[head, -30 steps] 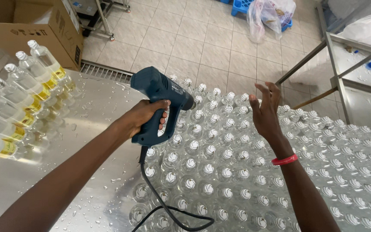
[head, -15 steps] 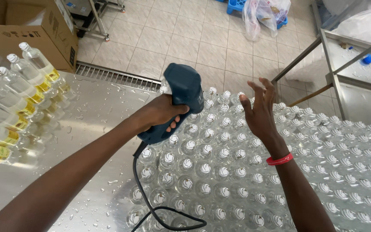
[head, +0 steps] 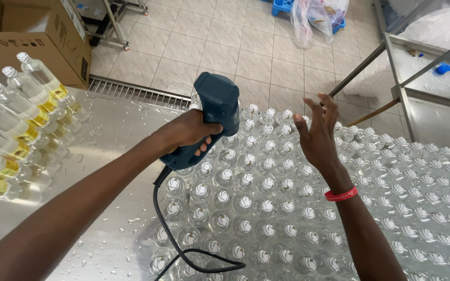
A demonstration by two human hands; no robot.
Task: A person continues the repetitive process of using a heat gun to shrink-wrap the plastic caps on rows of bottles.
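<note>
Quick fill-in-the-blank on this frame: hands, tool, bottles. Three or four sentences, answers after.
1. The left hand grips a dark blue heat gun by its ____.
2. The right hand is open and holds ____.
3. A ____ band sits on the right wrist.
4. The labelled bottles at the table's left edge lie on their ____.

Missing words: handle; nothing; red; sides
</note>
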